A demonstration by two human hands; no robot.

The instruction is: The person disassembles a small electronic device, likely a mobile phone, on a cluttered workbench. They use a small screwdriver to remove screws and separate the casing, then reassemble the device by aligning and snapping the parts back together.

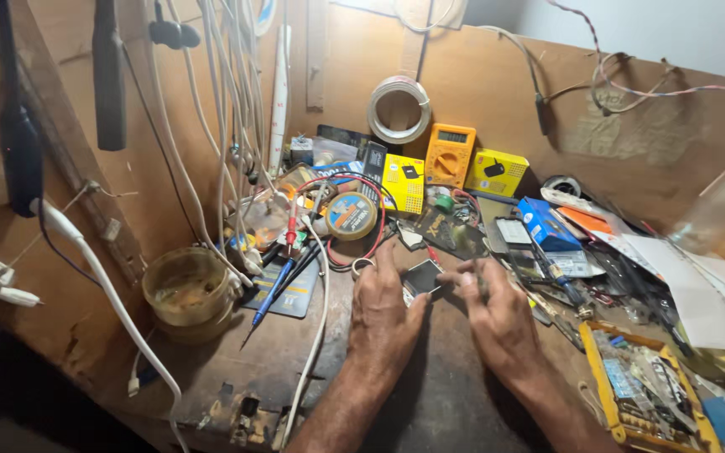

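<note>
My left hand (383, 315) and my right hand (501, 323) rest near the middle of a worn wooden workbench (237, 369). Between their fingertips they hold a small flat dark square part (422, 276) with a pale edge, just above the bench top. My left thumb and fingers pinch its left side. Fingers of my right hand touch its right side, and a thin dark object seems to lie in that hand. Both forearms come in from the bottom edge.
An orange multimeter (450, 154), yellow boxes (404, 182), a solder wire reel (351, 216), a blue box (547, 225) and red probe leads lie behind the hands. A round tin (188, 291) stands left. A yellow parts tray (644, 386) sits right. White cables hang down the left wall.
</note>
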